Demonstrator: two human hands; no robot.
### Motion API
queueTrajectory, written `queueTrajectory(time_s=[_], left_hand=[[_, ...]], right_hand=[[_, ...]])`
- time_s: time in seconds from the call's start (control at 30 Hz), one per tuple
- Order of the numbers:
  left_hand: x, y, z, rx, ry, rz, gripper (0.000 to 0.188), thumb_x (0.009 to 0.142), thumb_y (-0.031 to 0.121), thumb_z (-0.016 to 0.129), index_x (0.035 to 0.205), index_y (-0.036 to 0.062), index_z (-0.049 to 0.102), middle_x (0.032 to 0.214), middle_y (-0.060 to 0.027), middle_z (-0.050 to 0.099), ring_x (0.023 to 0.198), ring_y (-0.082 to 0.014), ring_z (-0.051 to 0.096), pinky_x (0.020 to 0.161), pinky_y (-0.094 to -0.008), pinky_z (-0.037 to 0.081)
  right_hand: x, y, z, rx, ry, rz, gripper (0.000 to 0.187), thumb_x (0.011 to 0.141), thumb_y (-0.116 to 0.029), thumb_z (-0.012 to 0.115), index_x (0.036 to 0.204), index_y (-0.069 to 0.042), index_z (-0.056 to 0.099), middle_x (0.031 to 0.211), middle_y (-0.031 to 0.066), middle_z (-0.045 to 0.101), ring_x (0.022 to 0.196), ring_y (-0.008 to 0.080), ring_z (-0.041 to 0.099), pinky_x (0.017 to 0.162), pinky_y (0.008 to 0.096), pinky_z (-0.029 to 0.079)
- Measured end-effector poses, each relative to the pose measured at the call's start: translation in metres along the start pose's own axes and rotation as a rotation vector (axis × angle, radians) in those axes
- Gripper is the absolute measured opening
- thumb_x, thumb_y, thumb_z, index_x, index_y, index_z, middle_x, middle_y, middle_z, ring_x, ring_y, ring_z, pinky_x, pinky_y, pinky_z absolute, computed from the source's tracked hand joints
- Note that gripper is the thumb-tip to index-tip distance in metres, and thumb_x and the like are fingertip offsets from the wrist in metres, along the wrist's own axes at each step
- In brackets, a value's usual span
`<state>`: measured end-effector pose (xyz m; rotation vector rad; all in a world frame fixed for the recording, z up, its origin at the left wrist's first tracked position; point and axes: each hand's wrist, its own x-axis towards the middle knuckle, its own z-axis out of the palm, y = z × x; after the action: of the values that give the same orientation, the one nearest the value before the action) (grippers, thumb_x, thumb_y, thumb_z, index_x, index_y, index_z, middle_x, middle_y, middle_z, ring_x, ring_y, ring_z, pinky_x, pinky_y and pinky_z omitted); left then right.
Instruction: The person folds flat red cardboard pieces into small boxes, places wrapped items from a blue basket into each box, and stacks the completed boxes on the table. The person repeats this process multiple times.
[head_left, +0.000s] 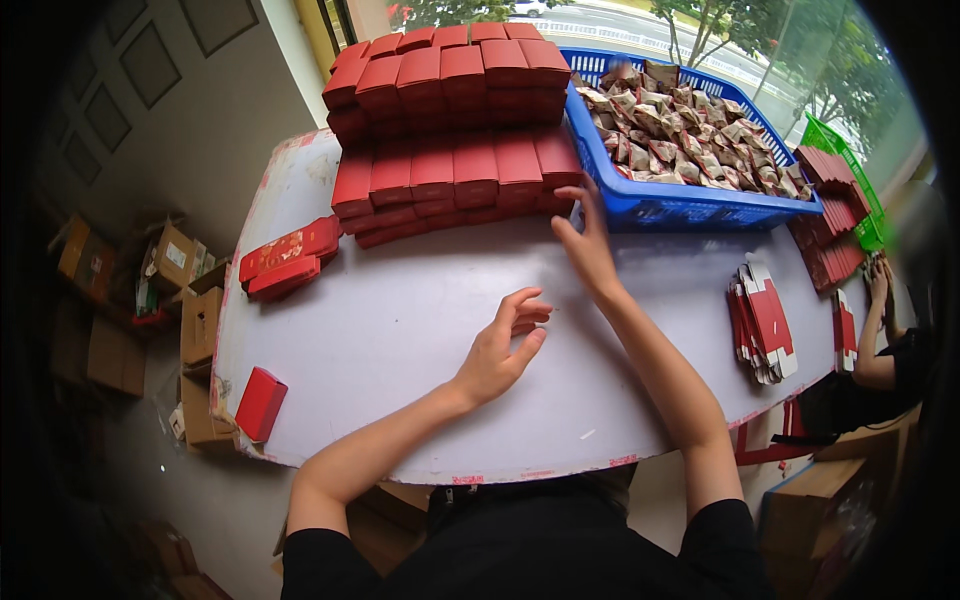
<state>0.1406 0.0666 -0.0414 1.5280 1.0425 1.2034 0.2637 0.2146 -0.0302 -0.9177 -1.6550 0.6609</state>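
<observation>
My left hand hovers over the middle of the white table, fingers loosely bent and apart, holding nothing. Farther forward, my right hand is raised with its fingers spread and slightly blurred; nothing shows in it. It is nearest to the right end of a tall stack of closed red boxes and the near left corner of a blue plastic basket. Piled inside that basket are many small beige-and-red packets. Whether the right fingertips touch the stack, I cannot tell.
Flattened red-and-white cartons lie at the table's right. Patterned red boxes and one lone red box are at the left. At far right, a co-worker's hand is beside red boxes and a green basket.
</observation>
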Motion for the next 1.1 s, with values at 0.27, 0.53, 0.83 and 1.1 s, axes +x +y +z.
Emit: queueTrajectory(time_s=[0.27,0.53,0.83,1.1], left_hand=[[-0.001,0.004,-0.002,-0.005,-0.008,-0.057,0.041,0.089,0.005,0.043,0.127,0.0056,0.029,0.115,-0.0142,0.05,0.11,-0.0227,0.049,0.098,-0.0344,0.038],[0.001,0.004,0.001,0.007,0.0,-0.037,0.04,0.088,0.007,0.046,0.126,0.0055,0.032,0.112,-0.0143,0.054,0.106,-0.0239,0.053,0.095,-0.0348,0.041],[-0.002,0.005,0.0,-0.018,-0.022,-0.065,0.041,0.089,0.007,0.044,0.127,0.0058,0.03,0.112,-0.0137,0.051,0.106,-0.022,0.051,0.096,-0.0346,0.038],[-0.003,0.004,0.001,0.027,-0.016,-0.044,0.042,0.088,0.009,0.047,0.126,0.0062,0.031,0.109,-0.0138,0.055,0.105,-0.0235,0.054,0.094,-0.0344,0.041]], right_hand=[[-0.07,-0.037,-0.134,-0.474,-0.406,-0.1,0.024,0.074,-0.01,0.061,0.098,-0.007,0.057,0.116,0.0138,0.054,0.104,0.0314,0.052,0.087,0.0376,0.041],[-0.091,-0.027,-0.271,-1.146,0.069,0.59,0.07,0.067,-0.032,0.071,0.126,-0.007,0.042,0.118,0.017,0.051,0.109,0.0309,0.048,0.093,0.0411,0.035],[-0.087,-0.036,-0.277,-0.966,0.103,0.495,0.08,0.065,-0.032,0.072,0.132,-0.009,0.035,0.114,0.0172,0.05,0.107,0.0325,0.049,0.091,0.0388,0.039],[-0.084,-0.034,-0.284,-0.862,0.002,0.579,0.085,0.064,-0.027,0.073,0.136,-0.011,0.03,0.116,0.0171,0.047,0.109,0.0318,0.046,0.093,0.0396,0.036]])
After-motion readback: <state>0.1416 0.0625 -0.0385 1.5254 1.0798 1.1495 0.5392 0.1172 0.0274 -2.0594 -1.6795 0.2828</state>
